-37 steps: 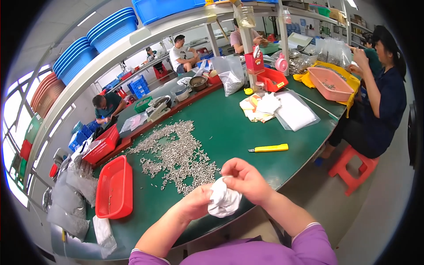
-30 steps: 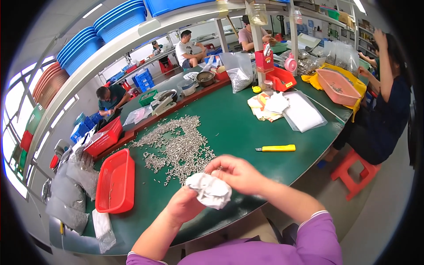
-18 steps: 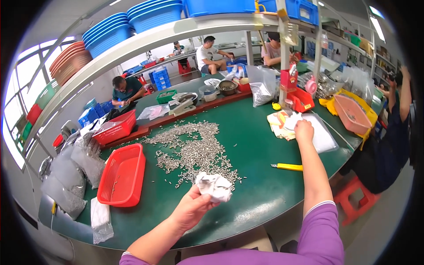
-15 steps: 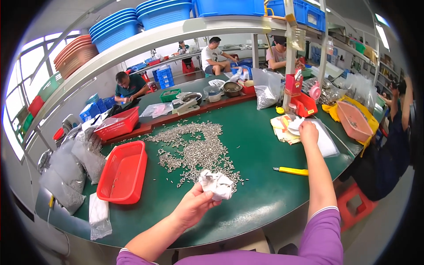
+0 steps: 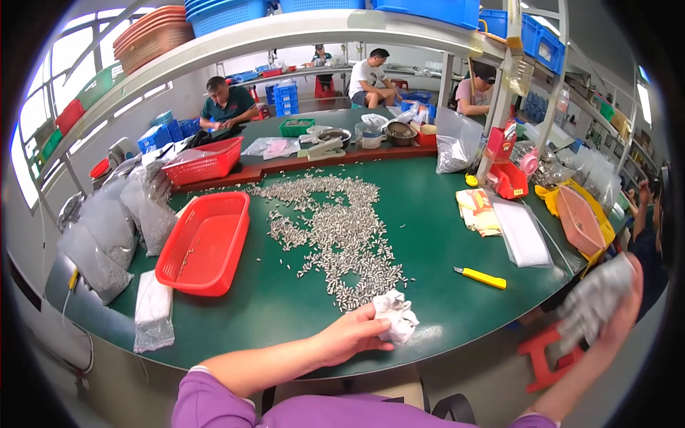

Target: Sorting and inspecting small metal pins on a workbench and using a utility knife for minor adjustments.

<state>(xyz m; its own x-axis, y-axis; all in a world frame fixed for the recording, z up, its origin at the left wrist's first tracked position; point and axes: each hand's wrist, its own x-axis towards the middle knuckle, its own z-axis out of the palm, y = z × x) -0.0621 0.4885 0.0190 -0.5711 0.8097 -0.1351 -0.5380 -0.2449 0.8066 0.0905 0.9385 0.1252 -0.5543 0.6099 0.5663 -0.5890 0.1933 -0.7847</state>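
Note:
My left hand (image 5: 351, 335) rests on the green table (image 5: 257, 307) near its front edge, fingers closed on a crumpled white cloth (image 5: 397, 318). Just beyond the cloth lies a wide scatter of small silvery metal parts (image 5: 335, 228). My right hand (image 5: 619, 296) is at the far right, off the table's edge, blurred by motion, and grips a limp clear plastic bag (image 5: 592, 303). A flat stack of clear bags (image 5: 521, 232) lies on the table's right side, beside a yellow utility knife (image 5: 481, 278).
A red tray (image 5: 203, 242) sits left of the parts, a red basket (image 5: 203, 160) behind it. Filled plastic bags (image 5: 107, 235) crowd the left edge. Yellow cloths (image 5: 477, 210) and a pink tray (image 5: 578, 221) lie right. A person's arm (image 5: 642, 214) is at the right rim; people sit behind.
My right hand left the cloth, reached out to the stack of clear bags, then swung back to the right with a bag in it. My left hand kept the cloth on the table.

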